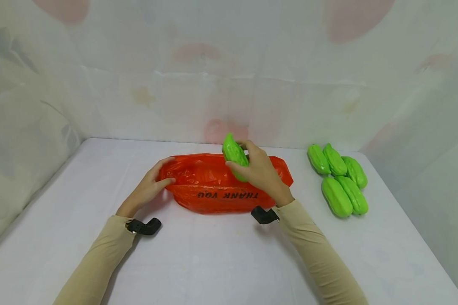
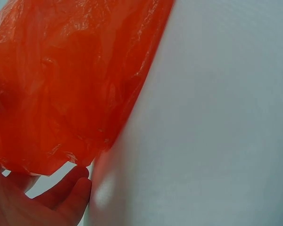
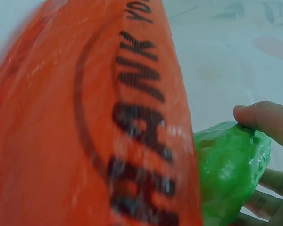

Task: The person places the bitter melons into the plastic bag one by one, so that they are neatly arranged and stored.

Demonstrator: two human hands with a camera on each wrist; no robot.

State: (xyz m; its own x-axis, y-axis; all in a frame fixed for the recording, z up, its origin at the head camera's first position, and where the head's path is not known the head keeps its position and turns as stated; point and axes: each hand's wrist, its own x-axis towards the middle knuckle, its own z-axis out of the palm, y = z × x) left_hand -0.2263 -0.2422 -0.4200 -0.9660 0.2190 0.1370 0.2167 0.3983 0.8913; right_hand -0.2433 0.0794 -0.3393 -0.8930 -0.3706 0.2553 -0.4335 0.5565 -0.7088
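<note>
A red plastic bag (image 1: 217, 199) with THANK YOU in black letters lies on the white table, its mouth spread wide. At its left end my left hand (image 1: 149, 186) holds the rim, thumb by the front edge and fingers by the back one. The left wrist view shows these fingers (image 2: 68, 195) against the crinkled red film. My right hand (image 1: 261, 169) grips a glossy green, lumpy, elongated vegetable (image 1: 234, 154) with a pointed tip, above the bag's mouth. In the right wrist view the printed bag side hides part of this vegetable (image 3: 228, 169).
Several similar green vegetables (image 1: 336, 198) lie grouped at the right of the white table (image 1: 198, 262). Behind it hangs a pale patterned sheet (image 1: 168, 106), with more sheeting along both sides. A black wrist device (image 1: 145, 226) is strapped on each arm.
</note>
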